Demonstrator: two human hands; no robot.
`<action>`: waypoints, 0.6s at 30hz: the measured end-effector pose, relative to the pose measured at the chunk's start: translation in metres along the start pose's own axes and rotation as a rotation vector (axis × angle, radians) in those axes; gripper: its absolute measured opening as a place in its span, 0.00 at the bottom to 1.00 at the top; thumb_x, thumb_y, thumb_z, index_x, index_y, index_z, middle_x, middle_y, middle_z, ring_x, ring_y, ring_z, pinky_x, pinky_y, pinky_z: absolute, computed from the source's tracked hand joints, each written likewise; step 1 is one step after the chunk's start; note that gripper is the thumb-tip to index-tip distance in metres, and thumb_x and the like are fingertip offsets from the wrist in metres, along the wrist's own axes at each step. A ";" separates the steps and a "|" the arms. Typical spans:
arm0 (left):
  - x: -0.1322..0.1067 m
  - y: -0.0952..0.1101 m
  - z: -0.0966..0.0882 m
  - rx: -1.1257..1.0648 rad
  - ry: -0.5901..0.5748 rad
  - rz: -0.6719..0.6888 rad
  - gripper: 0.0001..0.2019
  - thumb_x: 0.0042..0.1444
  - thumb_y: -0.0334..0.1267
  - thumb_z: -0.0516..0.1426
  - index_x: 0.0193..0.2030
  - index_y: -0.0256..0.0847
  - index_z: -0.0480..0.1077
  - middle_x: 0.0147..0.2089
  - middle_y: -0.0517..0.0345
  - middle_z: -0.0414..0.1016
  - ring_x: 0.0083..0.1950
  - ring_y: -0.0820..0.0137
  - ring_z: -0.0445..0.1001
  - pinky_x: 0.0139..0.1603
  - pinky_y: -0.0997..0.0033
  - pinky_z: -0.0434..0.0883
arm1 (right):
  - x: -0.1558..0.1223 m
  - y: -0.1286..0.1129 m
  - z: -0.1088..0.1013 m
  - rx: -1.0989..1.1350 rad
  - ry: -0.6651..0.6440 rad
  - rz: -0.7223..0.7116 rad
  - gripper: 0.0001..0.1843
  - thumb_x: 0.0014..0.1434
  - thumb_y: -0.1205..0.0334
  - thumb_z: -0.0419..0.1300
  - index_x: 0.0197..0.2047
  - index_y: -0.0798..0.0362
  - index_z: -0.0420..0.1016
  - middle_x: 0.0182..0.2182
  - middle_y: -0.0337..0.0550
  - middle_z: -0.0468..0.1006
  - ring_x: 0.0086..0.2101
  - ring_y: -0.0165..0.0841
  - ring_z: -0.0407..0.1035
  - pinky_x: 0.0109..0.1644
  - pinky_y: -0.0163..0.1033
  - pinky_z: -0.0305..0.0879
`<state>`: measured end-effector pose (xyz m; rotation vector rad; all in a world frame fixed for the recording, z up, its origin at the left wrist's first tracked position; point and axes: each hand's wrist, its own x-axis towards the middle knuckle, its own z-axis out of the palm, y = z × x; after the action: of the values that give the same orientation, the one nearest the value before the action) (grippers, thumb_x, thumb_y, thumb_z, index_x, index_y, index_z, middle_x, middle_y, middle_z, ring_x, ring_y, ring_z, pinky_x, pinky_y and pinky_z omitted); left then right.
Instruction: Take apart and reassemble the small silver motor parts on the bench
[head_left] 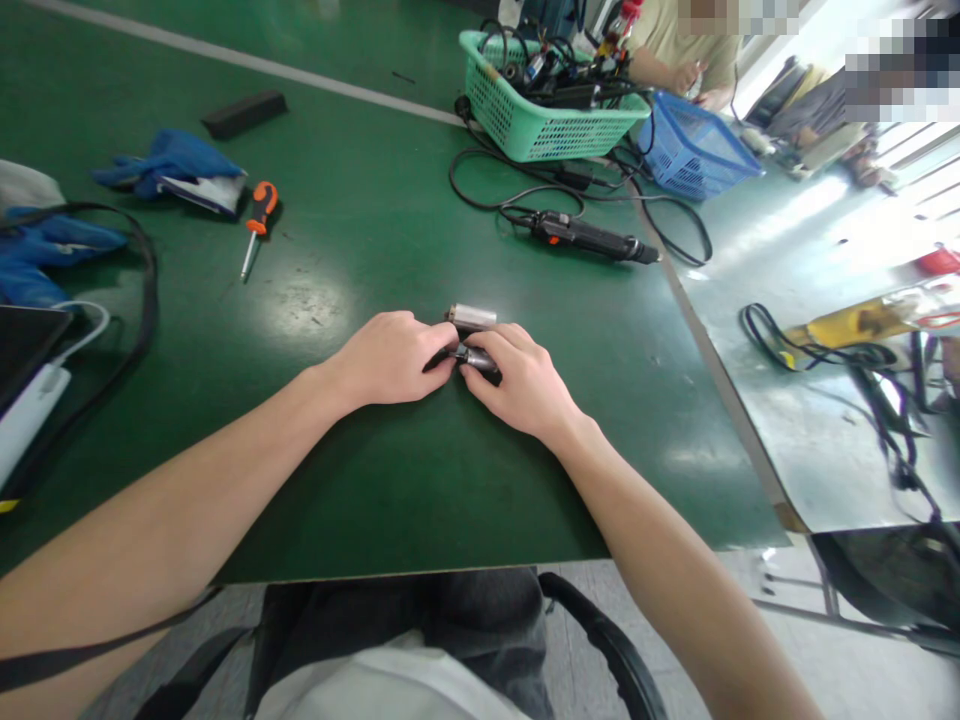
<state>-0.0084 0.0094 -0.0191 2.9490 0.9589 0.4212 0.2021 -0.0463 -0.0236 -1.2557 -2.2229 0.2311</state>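
In the middle of the green table, my two hands meet low over the surface. My right hand (pixel 523 378) is closed round a small dark grey metal cylinder (pixel 478 358), held lying on its side. My left hand (pixel 405 358) is closed too, its thumb and fingertips pinched at the cylinder's left end, where a small dark piece shows; I cannot make out what that piece is. Just beyond my fingertips a silver metal cylinder (pixel 472 317) lies on the table, close to my right hand's fingers.
An orange-handled screwdriver (pixel 262 215), blue gloves (pixel 180 170) and a black block (pixel 244 114) lie to the left. A corded electric screwdriver (pixel 589 238) lies beyond my hands, before a green basket (pixel 525 130) of cables. A blue basket (pixel 697 150) and another person's hands (pixel 697 82) are behind.
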 end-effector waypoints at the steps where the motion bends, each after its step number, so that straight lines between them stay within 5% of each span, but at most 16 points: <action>1: 0.000 0.000 0.000 0.001 -0.001 -0.002 0.11 0.64 0.43 0.52 0.40 0.42 0.72 0.31 0.57 0.78 0.30 0.64 0.74 0.32 0.64 0.62 | 0.000 0.000 0.000 -0.001 0.001 0.001 0.11 0.64 0.63 0.59 0.50 0.51 0.74 0.47 0.50 0.78 0.49 0.45 0.71 0.57 0.52 0.70; 18: 0.000 -0.001 0.002 -0.002 -0.001 -0.026 0.11 0.64 0.43 0.51 0.41 0.41 0.72 0.29 0.56 0.76 0.29 0.65 0.73 0.32 0.65 0.63 | 0.000 0.000 -0.001 -0.018 0.001 -0.016 0.13 0.65 0.63 0.58 0.53 0.52 0.74 0.49 0.51 0.78 0.50 0.45 0.71 0.57 0.51 0.69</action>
<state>-0.0084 0.0100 -0.0207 2.9309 0.9948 0.4203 0.2024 -0.0462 -0.0231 -1.2462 -2.2386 0.2048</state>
